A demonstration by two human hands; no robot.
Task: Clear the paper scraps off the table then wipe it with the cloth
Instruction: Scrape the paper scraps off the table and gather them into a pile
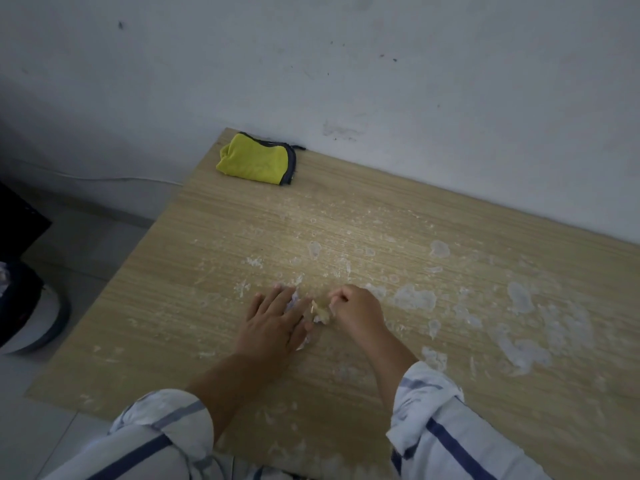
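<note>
I'm watching left hand (273, 323) pressing flat on paper scraps (292, 301), fingers straight | right hand (358, 311) pinching crumpled scrap (321, 314), fingers curled | cloth (256, 158) lying upper left of centre.

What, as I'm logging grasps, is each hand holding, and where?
The right hand pinches a crumpled scrap by its edge; the left hand presses flat on other scraps.

cloth (256, 161): bright yellow, dark grey trim along one edge. table (173, 271): light tan wood-grain in fine straight lines, blotched with whitish patches and flecks. paper scrap (292, 303): pale lilac-white. crumpled scrap (322, 311): cream-yellow. sleeves (166, 434): white with dark blue stripes. wall (346, 64): pale blue-grey, scattered dark specks. floor (86, 244): pale grey.
</note>
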